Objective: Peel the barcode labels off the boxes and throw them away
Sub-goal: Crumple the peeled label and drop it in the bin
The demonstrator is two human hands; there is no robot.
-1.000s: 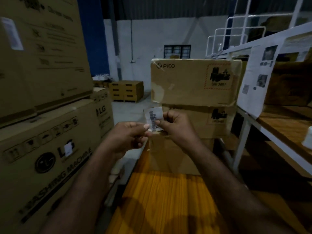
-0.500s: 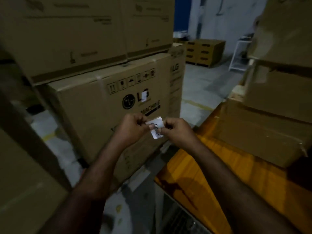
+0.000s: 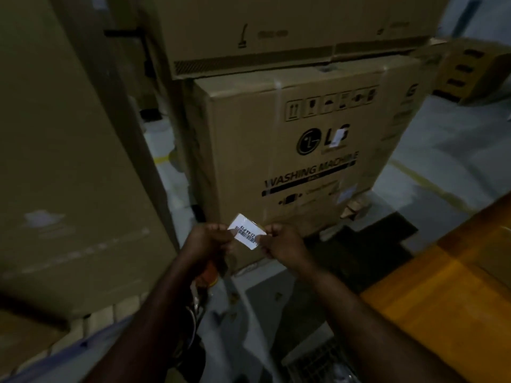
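Observation:
A white barcode label (image 3: 246, 230) is held in the air between both hands, in front of a large LG washing machine box (image 3: 276, 150). My left hand (image 3: 210, 241) pinches the label's left end. My right hand (image 3: 282, 243) pinches its lower right end. A small white label (image 3: 338, 137) is stuck over the LG logo on that box. Another pale label (image 3: 345, 192) sits near the box's lower right corner.
A second big carton (image 3: 276, 31) is stacked on the LG box. A tall carton (image 3: 69, 161) fills the left side. An orange-yellow wooden surface (image 3: 442, 294) lies at the right. Grey floor (image 3: 431, 150) with a yellow line runs between them. A wire grid (image 3: 320, 363) shows at the bottom.
The view has swung left and down, from the PICO boxes on the shelf to the LG box. Both hands keep hold of the label, which now lies tilted and flatter.

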